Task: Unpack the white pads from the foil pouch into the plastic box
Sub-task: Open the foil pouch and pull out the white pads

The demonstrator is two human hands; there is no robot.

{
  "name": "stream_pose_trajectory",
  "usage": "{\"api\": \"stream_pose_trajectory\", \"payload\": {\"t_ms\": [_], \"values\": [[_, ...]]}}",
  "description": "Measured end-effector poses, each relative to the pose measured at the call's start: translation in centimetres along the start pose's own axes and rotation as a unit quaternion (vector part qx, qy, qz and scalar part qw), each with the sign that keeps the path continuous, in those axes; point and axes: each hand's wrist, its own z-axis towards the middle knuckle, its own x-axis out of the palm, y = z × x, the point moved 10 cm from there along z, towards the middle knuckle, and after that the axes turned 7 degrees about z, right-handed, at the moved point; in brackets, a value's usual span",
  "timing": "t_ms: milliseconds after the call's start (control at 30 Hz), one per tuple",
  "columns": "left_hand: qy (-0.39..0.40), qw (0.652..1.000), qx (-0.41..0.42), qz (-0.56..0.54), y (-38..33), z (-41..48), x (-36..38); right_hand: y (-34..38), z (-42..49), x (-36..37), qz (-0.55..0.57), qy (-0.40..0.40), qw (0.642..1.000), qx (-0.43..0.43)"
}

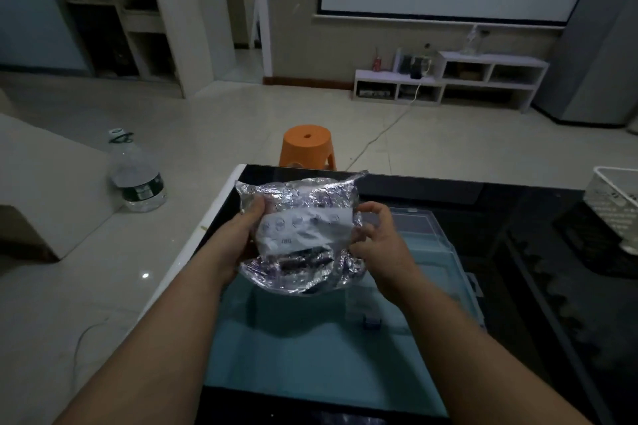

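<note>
You're gripping the foil pouch (pixel 300 235) in left hand (pixel 238 238) and right hand (pixel 378 245) over the plastic box (pixel 428 252); no pads showing yet

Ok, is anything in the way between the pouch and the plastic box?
Nothing visible lies between them: the foil pouch, held by the left hand and right hand, hangs over the plastic box. No pads show yet, and I cannot tell whether the box's lid is off.
</note>
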Motion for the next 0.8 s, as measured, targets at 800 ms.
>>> {"api": "stream_pose_trajectory", "payload": {"t_ms": [800], "values": [[-0.051, 0.994, 0.092, -0.032, -1.8, 0.9, -1.4, 0.2, 0.7, 0.9, -0.067, -0.044, 0.996, -0.042]]}}
